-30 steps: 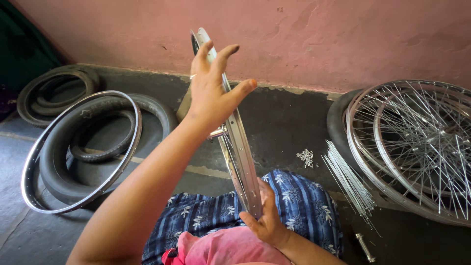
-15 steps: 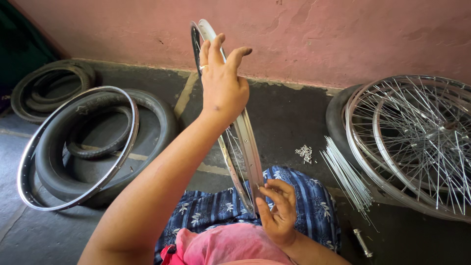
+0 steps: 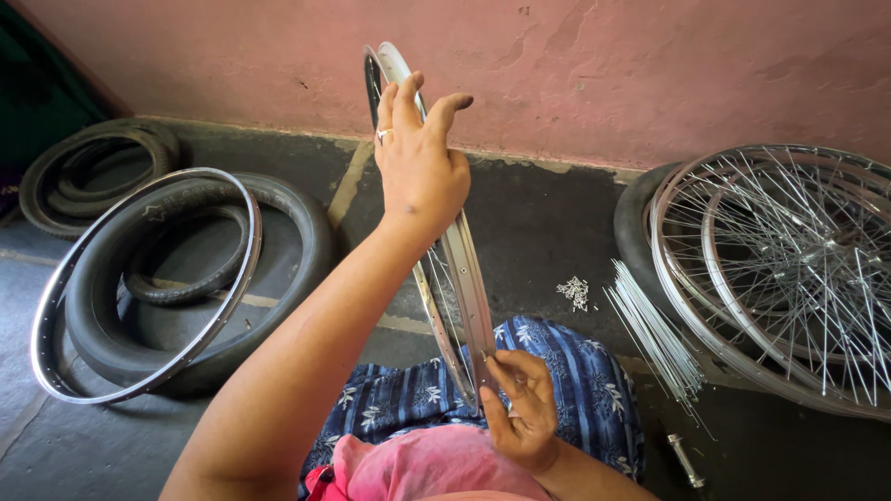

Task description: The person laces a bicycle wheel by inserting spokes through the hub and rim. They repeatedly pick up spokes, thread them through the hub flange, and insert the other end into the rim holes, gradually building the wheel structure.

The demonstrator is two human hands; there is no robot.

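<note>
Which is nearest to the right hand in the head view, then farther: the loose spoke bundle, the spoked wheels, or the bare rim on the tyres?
From the right hand, low at the held rim:
1. Loose spoke bundle, on the floor just to its right.
2. Spoked wheels, far right against the wall.
3. Bare rim on the tyres, far left.
</note>
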